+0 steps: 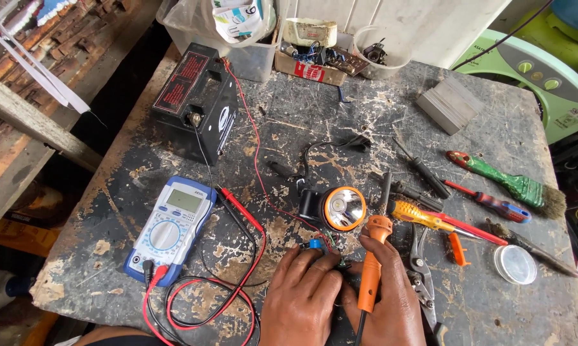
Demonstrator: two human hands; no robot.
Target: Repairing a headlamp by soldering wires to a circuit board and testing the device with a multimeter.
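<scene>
Orange soldering iron sits upright in the right hand, fingers wrapped tight around its handle, tip end pointing up toward the headlamp. Left hand lies flat-ish beside it, fingers together and pressing down on a small circuit board with a blue part on it; whether it pinches the board or only pins it, cannot tell. Both hands touch each other at the board, low centre of the scratched dark worktable.

Headlamp has an orange rim and black body, just above the board, thin wires running between them. Blue-and-white multimeter lies to the left, its red and black leads looping near the left wrist. Black battery stands further back left, a red wire trailing from it toward the board.

Right of the hands: pliers, a yellow-handled screwdriver, a red-and-blue screwdriver, a green-handled brush, a clear round lid. Grey metal block sits at the back right. Clear plastic tubs with odd parts line the far edge.
</scene>
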